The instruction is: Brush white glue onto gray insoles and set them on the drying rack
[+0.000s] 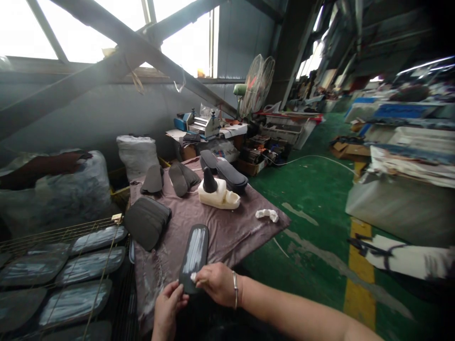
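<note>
A dark shoe insole (202, 253) lies on the cloth-covered table, streaked along its length with a whitish wet coating. My left hand (168, 303) pinches its near end between thumb and fingers. Closed over the same end, my right hand (217, 284) grips a small white-tipped applicator (193, 276), possibly a brush; most of it is hidden by the fingers. The white tip touches or hovers just above the insole. Further back stands a cream plastic bottle (213, 195) with a black cone-shaped top. Stacks of dark insoles (147, 222) lie around the far and left sides.
At left, a wire rack (103, 220) carries several coated insoles (90, 263). A crumpled white piece (266, 215) lies near the table's right corner. Behind are a roller machine (204, 125), a fan (254, 87) and a plastic sack (137, 154). Green floor (302, 189) runs along the right.
</note>
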The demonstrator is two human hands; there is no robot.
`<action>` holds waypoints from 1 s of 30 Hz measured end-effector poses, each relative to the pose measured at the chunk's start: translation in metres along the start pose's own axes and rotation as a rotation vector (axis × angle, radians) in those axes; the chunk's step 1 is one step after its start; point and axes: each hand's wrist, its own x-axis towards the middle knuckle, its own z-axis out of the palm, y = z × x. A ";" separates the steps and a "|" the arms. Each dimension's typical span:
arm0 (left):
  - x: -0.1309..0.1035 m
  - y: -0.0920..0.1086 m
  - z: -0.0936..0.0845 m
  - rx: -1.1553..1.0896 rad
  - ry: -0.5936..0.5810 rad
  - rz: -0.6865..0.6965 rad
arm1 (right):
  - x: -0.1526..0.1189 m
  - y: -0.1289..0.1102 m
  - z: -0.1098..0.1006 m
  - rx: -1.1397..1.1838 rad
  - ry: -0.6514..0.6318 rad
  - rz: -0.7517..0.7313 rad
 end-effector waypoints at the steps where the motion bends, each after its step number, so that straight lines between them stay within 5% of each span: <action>1: 0.000 0.000 0.000 0.004 -0.003 0.001 | 0.001 -0.003 0.002 0.073 0.039 0.047; 10: -0.003 0.001 0.002 0.026 0.004 0.035 | 0.032 0.072 -0.027 -0.029 0.394 0.264; 13: -0.003 0.001 0.001 0.017 0.019 0.044 | 0.023 0.058 -0.024 -0.068 0.297 0.146; 18: -0.002 0.000 0.000 -0.006 0.020 0.035 | -0.002 -0.001 0.001 -0.072 -0.007 -0.026; 21: 0.001 -0.003 -0.001 0.002 0.024 0.038 | -0.004 -0.004 0.004 0.088 0.073 0.081; 25: 0.003 -0.006 -0.002 0.006 0.018 0.045 | 0.009 0.037 -0.014 0.082 0.324 0.257; 28: 0.004 -0.006 -0.003 0.006 0.019 0.047 | 0.017 0.058 -0.025 0.045 0.481 0.259; 30: 0.004 -0.006 -0.002 0.002 0.024 0.046 | 0.018 0.054 -0.022 0.035 0.451 0.182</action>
